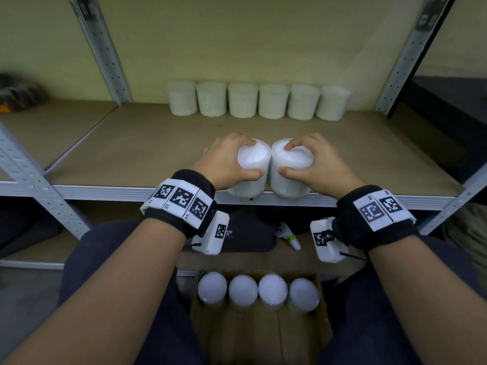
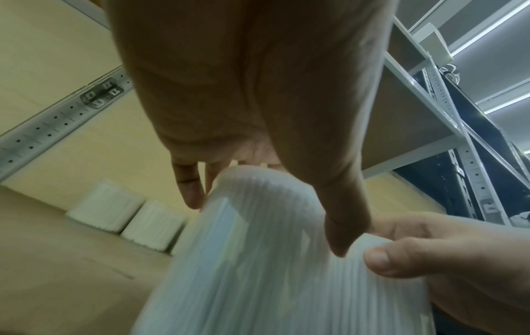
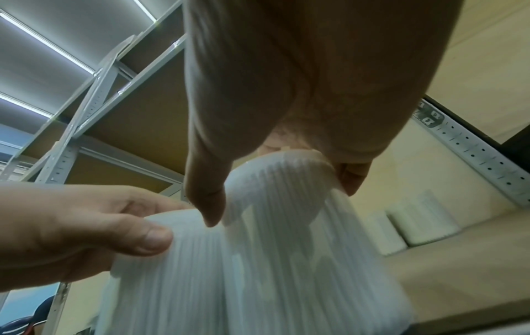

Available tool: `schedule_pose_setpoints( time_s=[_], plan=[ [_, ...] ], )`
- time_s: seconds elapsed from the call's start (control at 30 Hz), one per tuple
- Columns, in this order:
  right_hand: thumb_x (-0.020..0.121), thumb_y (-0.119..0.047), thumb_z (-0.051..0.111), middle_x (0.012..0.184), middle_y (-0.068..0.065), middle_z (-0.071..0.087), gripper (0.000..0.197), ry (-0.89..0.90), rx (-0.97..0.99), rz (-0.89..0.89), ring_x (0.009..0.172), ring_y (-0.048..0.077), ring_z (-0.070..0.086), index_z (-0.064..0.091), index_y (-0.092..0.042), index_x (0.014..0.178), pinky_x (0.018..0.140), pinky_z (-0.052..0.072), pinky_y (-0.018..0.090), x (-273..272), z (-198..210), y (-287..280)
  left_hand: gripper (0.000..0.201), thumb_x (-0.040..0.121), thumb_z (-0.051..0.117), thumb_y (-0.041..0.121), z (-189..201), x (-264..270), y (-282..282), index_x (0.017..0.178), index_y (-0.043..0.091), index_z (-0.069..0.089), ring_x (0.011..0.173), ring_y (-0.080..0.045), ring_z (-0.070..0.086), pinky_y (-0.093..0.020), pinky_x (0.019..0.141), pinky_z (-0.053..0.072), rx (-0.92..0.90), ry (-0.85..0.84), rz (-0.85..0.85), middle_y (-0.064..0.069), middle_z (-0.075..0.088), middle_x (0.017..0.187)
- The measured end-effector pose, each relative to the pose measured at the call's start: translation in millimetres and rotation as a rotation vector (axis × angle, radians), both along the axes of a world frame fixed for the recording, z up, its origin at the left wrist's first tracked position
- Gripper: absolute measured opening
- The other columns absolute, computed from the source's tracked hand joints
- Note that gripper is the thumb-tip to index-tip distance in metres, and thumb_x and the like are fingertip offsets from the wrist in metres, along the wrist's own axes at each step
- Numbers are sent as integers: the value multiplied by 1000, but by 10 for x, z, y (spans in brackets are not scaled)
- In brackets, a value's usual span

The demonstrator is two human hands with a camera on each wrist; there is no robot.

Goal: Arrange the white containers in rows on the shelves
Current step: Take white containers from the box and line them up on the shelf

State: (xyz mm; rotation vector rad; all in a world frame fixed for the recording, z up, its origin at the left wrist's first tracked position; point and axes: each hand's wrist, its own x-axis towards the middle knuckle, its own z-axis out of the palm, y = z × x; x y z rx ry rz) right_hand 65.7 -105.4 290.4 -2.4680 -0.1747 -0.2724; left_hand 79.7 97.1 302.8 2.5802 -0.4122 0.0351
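Two white ribbed containers stand side by side over the front edge of the shelf (image 1: 158, 154). My left hand (image 1: 229, 159) grips the left container (image 1: 253, 164) from above, thumb on the near side and fingers on the far rim. My right hand (image 1: 313, 162) grips the right container (image 1: 290, 167) the same way. The left wrist view shows the left hand (image 2: 258, 215) over its container (image 2: 258, 260). The right wrist view shows the right hand (image 3: 275, 192) over its container (image 3: 286, 249). Several white containers (image 1: 258, 101) form a row at the shelf's back.
A cardboard box (image 1: 258, 325) between my knees holds several white containers (image 1: 258, 291). Grey perforated uprights (image 1: 105, 51) frame the shelf. A dark bag and a white controller (image 1: 287, 233) lie on the lower shelf. Bare shelf board lies between the held pair and the back row.
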Motion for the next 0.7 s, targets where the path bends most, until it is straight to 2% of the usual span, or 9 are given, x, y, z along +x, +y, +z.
schedule_pose_setpoints(
  time_s=[0.1, 0.17, 0.27, 0.33, 0.43, 0.57, 0.7],
  plan=[
    [70, -40, 80, 124, -6, 48, 48, 36, -47, 17, 124, 22, 45, 62, -28, 112, 104, 38, 33, -32, 57, -16, 72, 74, 70, 51, 52, -39, 26, 137, 27, 45, 138, -25, 31, -42, 112, 30, 48, 20, -19, 0, 33, 148],
    [69, -43, 80, 129, -3, 47, 50, 21, -67, 22, 126, 23, 43, 62, -28, 113, 106, 36, 33, -80, 91, -34, 70, 77, 68, 52, 111, -104, 46, 138, 27, 44, 138, -26, 25, -40, 109, 28, 60, 1, -32, -1, 30, 149],
    [78, -36, 74, 128, 0, 48, 40, -20, -131, 3, 124, 23, 40, 64, -26, 115, 97, 27, 21, -166, 168, -59, 57, 81, 65, 49, 190, -213, 80, 131, 26, 50, 132, -21, 30, -29, 101, 29, 65, -58, -51, 1, 39, 139],
    [81, -29, 71, 120, 0, 49, 33, -8, -174, -3, 120, 22, 42, 66, -23, 113, 92, 26, 19, -207, 211, -66, 47, 84, 63, 44, 206, -265, 88, 127, 26, 52, 128, -17, 35, -23, 95, 28, 89, -71, -63, 2, 43, 133],
    [82, -23, 70, 104, -3, 52, 27, -3, -233, 14, 112, 20, 51, 69, -20, 108, 87, 30, 18, -237, 257, -54, 37, 88, 61, 33, 210, -301, 81, 123, 22, 57, 121, -17, 43, -23, 92, 31, 111, -76, -74, 0, 49, 126],
    [82, -21, 71, 109, 0, 61, 26, -4, -240, 13, 107, 15, 55, 71, -18, 107, 84, 33, 16, -240, 309, -50, 28, 89, 57, 17, 184, -291, 70, 116, 20, 63, 114, -17, 50, -20, 86, 32, 93, -119, -69, -1, 57, 118],
    [82, -24, 72, 110, -1, 61, 25, 10, -244, 8, 97, 7, 49, 71, -19, 107, 83, 34, 17, -194, 320, -77, 27, 91, 57, 15, 165, -250, 42, 116, 20, 64, 116, -18, 51, -22, 90, 35, 74, -137, -63, -1, 58, 119]
  ],
)
